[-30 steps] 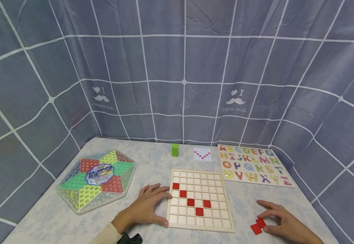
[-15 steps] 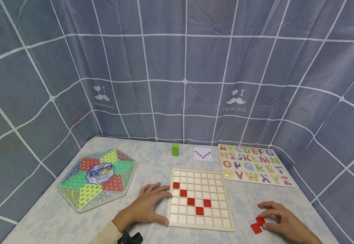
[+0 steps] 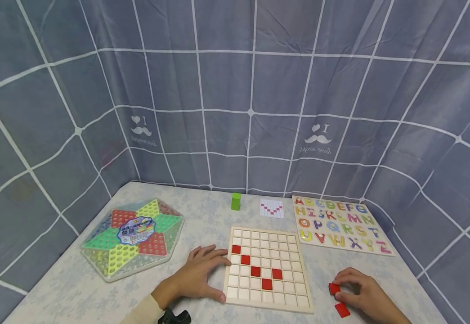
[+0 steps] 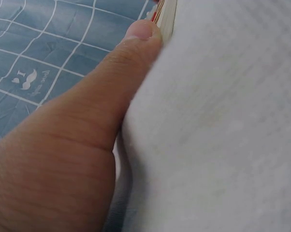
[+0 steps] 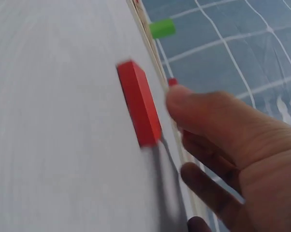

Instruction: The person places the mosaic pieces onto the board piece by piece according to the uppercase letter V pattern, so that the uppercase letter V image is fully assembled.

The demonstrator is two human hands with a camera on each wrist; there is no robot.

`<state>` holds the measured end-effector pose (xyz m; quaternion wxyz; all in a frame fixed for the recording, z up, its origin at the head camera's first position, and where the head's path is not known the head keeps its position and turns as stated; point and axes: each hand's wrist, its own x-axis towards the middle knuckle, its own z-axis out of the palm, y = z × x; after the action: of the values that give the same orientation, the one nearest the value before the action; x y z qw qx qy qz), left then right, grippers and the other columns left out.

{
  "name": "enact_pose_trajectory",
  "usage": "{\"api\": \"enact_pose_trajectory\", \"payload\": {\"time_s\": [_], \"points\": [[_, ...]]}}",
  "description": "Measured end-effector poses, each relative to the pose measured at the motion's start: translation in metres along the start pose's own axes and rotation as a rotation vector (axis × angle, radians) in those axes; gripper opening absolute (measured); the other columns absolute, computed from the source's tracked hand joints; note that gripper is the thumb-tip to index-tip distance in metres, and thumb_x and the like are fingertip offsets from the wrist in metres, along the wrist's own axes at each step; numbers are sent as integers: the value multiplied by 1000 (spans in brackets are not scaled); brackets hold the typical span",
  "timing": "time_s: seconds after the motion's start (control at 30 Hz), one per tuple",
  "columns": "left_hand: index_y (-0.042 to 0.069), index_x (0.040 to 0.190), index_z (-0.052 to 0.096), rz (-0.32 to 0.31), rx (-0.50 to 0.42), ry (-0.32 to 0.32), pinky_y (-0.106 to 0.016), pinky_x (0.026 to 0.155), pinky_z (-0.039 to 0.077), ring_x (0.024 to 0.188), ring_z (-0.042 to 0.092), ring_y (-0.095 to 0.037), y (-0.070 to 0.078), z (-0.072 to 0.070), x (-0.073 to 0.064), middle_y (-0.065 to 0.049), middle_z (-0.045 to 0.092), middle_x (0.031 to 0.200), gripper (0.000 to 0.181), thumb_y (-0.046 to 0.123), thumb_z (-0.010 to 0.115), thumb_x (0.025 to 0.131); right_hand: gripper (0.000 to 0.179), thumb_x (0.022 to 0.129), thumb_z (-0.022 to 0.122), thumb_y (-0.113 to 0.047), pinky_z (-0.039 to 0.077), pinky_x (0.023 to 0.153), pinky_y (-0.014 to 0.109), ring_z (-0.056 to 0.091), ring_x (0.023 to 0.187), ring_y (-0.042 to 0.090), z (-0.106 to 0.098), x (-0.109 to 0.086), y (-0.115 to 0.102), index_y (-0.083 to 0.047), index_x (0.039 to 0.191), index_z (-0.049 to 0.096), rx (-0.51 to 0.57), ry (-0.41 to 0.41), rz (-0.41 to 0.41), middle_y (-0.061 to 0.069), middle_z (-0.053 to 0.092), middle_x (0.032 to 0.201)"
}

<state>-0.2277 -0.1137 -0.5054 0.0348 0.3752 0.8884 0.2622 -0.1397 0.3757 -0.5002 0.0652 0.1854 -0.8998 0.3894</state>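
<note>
A wooden grid board point(image 3: 268, 307) lies on the table with several red square tiles point(image 3: 255, 272) in its cells, in a slanting line that turns up at the right. My left hand point(image 3: 197, 275) rests at the board's left edge, fingers spread. In the left wrist view its thumb point(image 4: 90, 89) reaches the board's side point(image 4: 167, 21). Right of the board, my right hand point(image 3: 364, 294) pinches a red square tile point(image 3: 333, 289) between thumb and fingers. Another red tile point(image 3: 342, 310) lies just below that hand; the right wrist view shows this loose tile point(image 5: 139, 106) close up.
Behind the board stand a green block point(image 3: 236, 201) and a small pattern card point(image 3: 272, 209). An alphabet puzzle board point(image 3: 346, 248) lies at the back right. At the left is a hexagonal star-patterned game board point(image 3: 169, 245). A grey checked curtain point(image 3: 222, 81) surrounds the table.
My right hand has taken one of the two red tiles and drawn it a little left, away from the other. The left hand stays at the board; the head view has shifted slightly.
</note>
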Motion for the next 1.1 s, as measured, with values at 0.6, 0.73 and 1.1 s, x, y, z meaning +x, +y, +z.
{"api": "enact_pose_trajectory", "payload": {"time_s": [0.6, 0.73, 1.1], "points": [[36, 136, 57, 4, 8, -1, -70, 108, 15, 145, 27, -39, 2, 0, -1, 3, 42, 156, 79, 77, 73, 72, 18, 83, 86, -23, 51, 84, 46, 61, 100, 13, 45, 91, -42, -22, 98, 77, 15, 31, -66, -9, 66, 104], [37, 136, 57, 10, 11, -4, -69, 108, 15, 145, 27, -38, 2, 2, 2, 4, 41, 156, 78, 78, 73, 72, 19, 83, 86, -23, 49, 73, 30, 56, 84, 12, 60, 95, -41, -16, 97, 77, 38, -27, -59, -7, 65, 102], [35, 135, 58, 7, 16, -5, -70, 108, 16, 145, 27, -38, 2, -1, 0, 2, 42, 156, 77, 75, 75, 72, 17, 84, 85, -23, 40, 62, 27, 45, 72, 12, 73, 95, -37, -14, 96, 78, 68, -36, -8, -5, 65, 98]]}}
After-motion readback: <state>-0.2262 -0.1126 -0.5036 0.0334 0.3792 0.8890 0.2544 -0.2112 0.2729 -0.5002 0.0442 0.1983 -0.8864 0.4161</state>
